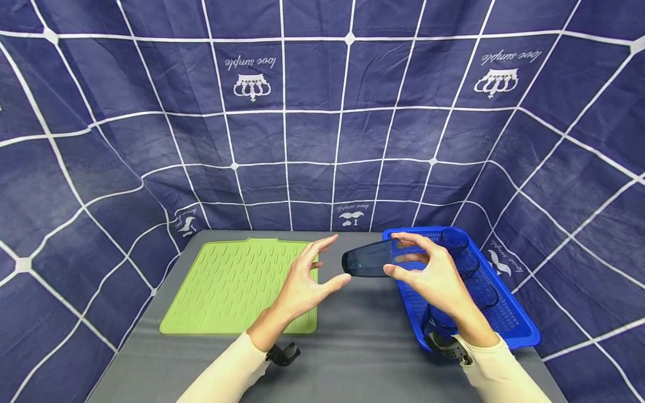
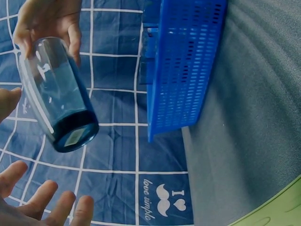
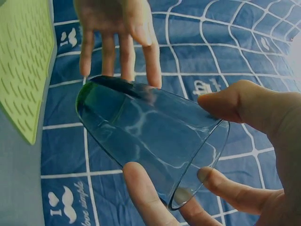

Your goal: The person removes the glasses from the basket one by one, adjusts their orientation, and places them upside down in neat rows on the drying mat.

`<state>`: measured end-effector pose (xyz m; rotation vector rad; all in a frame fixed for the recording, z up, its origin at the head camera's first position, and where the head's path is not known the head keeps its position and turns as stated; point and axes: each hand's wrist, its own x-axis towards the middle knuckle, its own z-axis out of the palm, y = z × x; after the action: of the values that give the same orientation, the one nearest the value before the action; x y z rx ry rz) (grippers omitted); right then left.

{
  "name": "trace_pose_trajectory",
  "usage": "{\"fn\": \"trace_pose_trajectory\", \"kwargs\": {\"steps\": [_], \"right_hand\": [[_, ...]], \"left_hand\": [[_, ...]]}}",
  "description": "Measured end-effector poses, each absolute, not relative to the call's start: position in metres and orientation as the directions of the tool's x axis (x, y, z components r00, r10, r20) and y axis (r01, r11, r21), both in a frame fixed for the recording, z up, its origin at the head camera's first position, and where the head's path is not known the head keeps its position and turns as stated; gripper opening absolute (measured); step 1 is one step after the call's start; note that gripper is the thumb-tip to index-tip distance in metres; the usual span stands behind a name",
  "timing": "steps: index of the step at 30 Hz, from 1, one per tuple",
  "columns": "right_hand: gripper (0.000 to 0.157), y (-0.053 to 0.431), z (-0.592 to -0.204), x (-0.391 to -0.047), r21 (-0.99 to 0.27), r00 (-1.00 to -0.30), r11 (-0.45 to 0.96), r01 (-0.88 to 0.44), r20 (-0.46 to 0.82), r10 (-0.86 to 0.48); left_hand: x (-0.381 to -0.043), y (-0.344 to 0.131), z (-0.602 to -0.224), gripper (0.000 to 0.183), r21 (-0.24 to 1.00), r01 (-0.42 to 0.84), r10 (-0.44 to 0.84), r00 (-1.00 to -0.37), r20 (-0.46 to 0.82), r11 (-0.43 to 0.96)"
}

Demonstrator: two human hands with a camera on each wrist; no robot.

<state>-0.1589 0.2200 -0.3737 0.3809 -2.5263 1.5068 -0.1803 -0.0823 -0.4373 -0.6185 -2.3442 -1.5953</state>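
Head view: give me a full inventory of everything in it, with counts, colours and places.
Table: one, grey, at the bottom
Backdrop cloth: count unclear, dark blue with white lines and prints, behind and at both sides
Mat: one, green, table's left side
Basket: one, blue, table's right side
Glasses in the basket: about four, blue-tinted, partly hidden
Held glass: one, blue-tinted, raised and tilted
Wrist straps: two, black, one per wrist
Sleeves: two, cream, bottom edge
Left hand: one, bare, near the held glass's base
Right hand: one, bare, gripping the held glass

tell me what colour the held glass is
The glass is see-through blue, darkest at its base; the left wrist view shows it best.
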Motion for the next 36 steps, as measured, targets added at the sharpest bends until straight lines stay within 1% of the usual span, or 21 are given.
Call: {"fn": "trace_pose_trajectory", "kwargs": {"steps": [9, 16, 21, 25, 31, 36], "right_hand": [[0.064, 0.203, -0.379, -0.159, -0.908, -0.956, 0.309, -0.282, 0.239, -0.169], [0.064, 0.194, -0.383, -0.162, -0.943, -0.949, 0.190, -0.275, 0.233, -0.214], [0.065, 0.190, -0.386, -0.163, -0.958, -0.952, 0.156, -0.241, 0.202, -0.229], [0.066, 0.187, -0.387, -0.164, -0.970, -0.949, 0.098, -0.224, 0.194, -0.250], [0.066, 0.183, -0.391, -0.168, -0.977, -0.940, 0.021, -0.210, 0.196, -0.277], [0.066, 0.180, -0.396, -0.170, -0.983, -0.941, -0.027, -0.183, 0.183, -0.286]], "left_hand": [[-0.179, -0.083, -0.439, 0.083, 0.834, 0.469, 0.235, -0.880, 0.413, 0.292], [-0.179, -0.085, -0.440, 0.083, 0.853, 0.453, 0.256, -0.884, 0.392, 0.260], [-0.178, -0.087, -0.442, 0.081, 0.864, 0.452, 0.289, -0.877, 0.384, 0.223], [-0.178, -0.089, -0.443, 0.079, 0.880, 0.437, 0.308, -0.877, 0.369, 0.188], [-0.180, -0.091, -0.444, 0.077, 0.899, 0.421, 0.325, -0.873, 0.365, 0.121], [-0.179, -0.093, -0.445, 0.076, 0.904, 0.414, 0.322, -0.874, 0.364, 0.103]]}}
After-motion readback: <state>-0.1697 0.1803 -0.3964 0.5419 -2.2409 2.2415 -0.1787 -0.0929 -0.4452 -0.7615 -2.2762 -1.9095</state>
